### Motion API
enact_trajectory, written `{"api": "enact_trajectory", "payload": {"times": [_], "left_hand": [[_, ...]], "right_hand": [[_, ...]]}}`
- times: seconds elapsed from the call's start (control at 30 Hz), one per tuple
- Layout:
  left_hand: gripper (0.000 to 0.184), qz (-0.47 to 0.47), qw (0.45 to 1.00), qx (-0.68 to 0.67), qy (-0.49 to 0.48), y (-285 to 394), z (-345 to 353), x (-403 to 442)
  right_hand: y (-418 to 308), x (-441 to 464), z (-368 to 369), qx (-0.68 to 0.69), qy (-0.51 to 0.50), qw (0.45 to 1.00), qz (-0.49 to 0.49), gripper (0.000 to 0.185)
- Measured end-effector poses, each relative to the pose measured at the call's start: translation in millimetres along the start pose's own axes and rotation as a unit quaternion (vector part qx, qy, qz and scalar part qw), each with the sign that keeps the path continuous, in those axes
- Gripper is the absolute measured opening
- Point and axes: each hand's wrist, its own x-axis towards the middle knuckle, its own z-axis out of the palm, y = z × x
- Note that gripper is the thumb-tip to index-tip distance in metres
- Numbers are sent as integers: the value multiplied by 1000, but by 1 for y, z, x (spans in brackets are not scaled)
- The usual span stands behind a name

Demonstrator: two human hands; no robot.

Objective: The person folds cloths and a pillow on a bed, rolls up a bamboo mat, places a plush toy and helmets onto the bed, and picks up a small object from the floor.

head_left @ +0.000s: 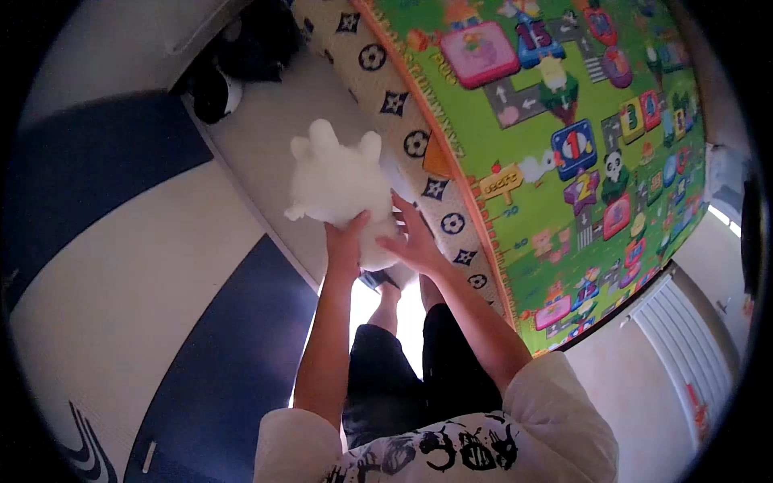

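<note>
A white plush toy [341, 183] is held out in front of my body, its rounded knobs pointing away from me. My left hand [346, 241] grips its lower left side, the thumb laid across the plush. On the other side my right hand [409, 238] has its fingers bent round the toy's lower right. The far fingertips of both hands are partly hidden by the plush. Bright light washes out the toy's finer details.
To the right lies a green play mat [531, 193] with printed numbers and animals, above a beige patterned side panel [436, 188]. Dark blue and white cabinet doors [225, 362] line the left. A dark bundle [256, 40] sits at the far end of the floor strip; a white radiator [684, 354] stands at right.
</note>
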Motion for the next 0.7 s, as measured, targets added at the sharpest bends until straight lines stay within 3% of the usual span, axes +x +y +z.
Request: {"api": "enact_trajectory", "payload": {"times": [0.03, 0.07, 0.17, 0.33, 0.43, 0.6, 0.7], "left_hand": [[77, 20, 1000, 1, -20, 6, 16, -1], [77, 41, 998, 0, -42, 14, 32, -1], [80, 56, 995, 10, -78, 41, 79, -4], [75, 103, 973, 26, -205, 84, 130, -3], [74, 133, 963, 66, -225, 108, 134, 3], [67, 75, 977, 96, -173, 123, 95, 21], [64, 16, 985, 68, -158, 133, 50, 45]], "right_hand": [[-15, 0, -8, -25, 9, 999, -38, 101], [-30, 4, -20, -138, 9, 988, -74, 123], [-81, 2, -42, -162, 42, 981, -102, 132], [-136, 25, -75, -139, 150, 974, -94, 122], [-160, 52, -85, -121, 219, 961, -117, 115], [-180, 102, -101, -277, 307, 887, -206, 107], [-200, 149, -107, -242, 330, 876, -253, 103]]}}
